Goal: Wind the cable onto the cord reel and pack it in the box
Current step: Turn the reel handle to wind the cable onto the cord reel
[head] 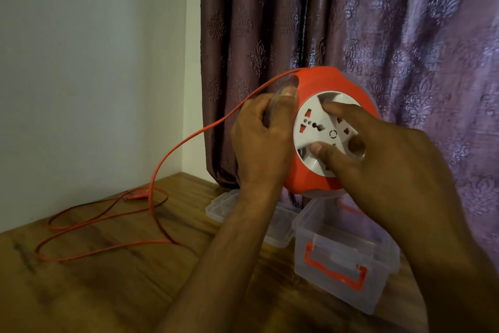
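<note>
we are holding the cord reel [318, 127] up in the air in front of the purple patterned curtain [405, 35], above the wooden surface [121, 278]. it is a round orange housing with a white socket disc [328, 133] set in its face, turned toward us and tilted a little to the left.

our left hand [260, 141] grips the left edge of the reel: its fingers [289, 93] are curled round the clear rim, the thumb lying along the orange housing. our right hand [378, 149] reaches across the front of the white disc; its fingers [318, 148] are spread and bent, with tips pressed into the recesses of the disc, one near the top, one at the lower left and one sunk in a round hole at the right.

the orange cable [167, 154] leaves the top left of the reel beside the left hand, hangs down in a long slack curve to the surface, and lies there in loose, open loops at the left, well apart from the reel.

below the reel, on the surface, stands the clear plastic box [345, 265] with an orange latch handle on its near side; it is open. just beside it on the left, partly hidden by our left forearm, lies its clear lid [224, 205]. a pale wall [81, 62] fills the left.
</note>
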